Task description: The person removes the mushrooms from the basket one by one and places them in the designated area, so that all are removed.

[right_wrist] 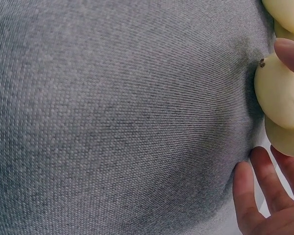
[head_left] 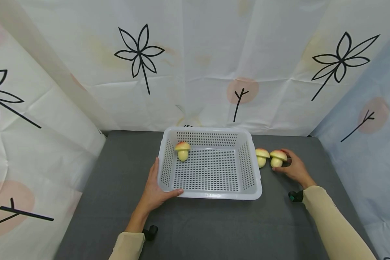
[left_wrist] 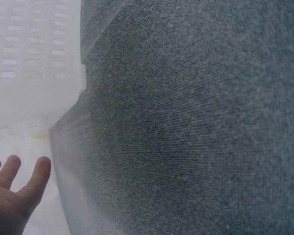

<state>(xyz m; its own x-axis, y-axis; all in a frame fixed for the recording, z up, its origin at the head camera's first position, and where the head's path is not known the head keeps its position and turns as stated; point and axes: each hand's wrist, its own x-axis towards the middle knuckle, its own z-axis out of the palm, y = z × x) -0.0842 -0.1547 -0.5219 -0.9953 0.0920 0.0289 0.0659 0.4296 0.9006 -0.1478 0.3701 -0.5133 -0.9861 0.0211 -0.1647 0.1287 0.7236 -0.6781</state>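
A white perforated basket (head_left: 214, 195) holds one toy mushroom (head_left: 182, 151), upright near its left side, with a red-yellow cap. At the basket's front left corner rests my left hand (head_left: 153, 194), thumb along the front rim and fingers beside the left wall; the left wrist view shows its fingers (left_wrist: 36, 181) spread and relaxed. Right of the basket, my right hand (head_left: 297, 169) holds a second mushroom (head_left: 277, 159) between thumb and fingers. In the right wrist view the thumb lies against its pale stem (right_wrist: 279, 93), the outer fingers apart from it. Another mushroom (head_left: 261, 157) stands between it and the basket.
Grey cloth (head_left: 211, 231) covers the table. Patterned white fabric (head_left: 201, 65) hangs behind the table and along both sides. The basket's back rim lies close to the table's back edge. A dark band is on each wrist.
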